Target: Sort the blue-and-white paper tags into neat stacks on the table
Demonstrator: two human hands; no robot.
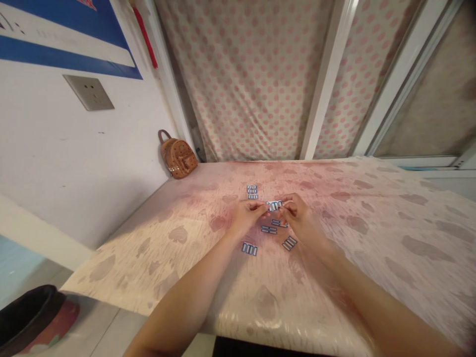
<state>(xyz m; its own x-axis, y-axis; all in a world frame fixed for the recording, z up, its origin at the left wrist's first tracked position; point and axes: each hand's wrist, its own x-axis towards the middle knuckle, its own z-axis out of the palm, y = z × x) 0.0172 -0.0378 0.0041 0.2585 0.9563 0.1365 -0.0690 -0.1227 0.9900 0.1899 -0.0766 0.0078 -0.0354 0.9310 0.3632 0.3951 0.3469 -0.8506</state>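
Note:
Between my left hand (250,214) and my right hand (297,213) is a small white rectangular piece with blue markings (274,206), held a little above the table. The fingertips of each hand pinch one end of it. Just below my hands lie several similar blue-and-white pieces: a flat one (269,230), one partly covered by my right hand (277,223), a slanted one (289,243) and another on the left (249,249). Beyond my left hand, more such pieces (252,191) are lined up close together in rows. Their exact kind is too small to make out.
A patterned plastic cloth (178,277) covers the table. At its far left corner a small brown backpack (179,157) leans against the wall. Behind the table hangs a dotted curtain (253,89). On the floor at lower left stands a dark-lined bin (67,317).

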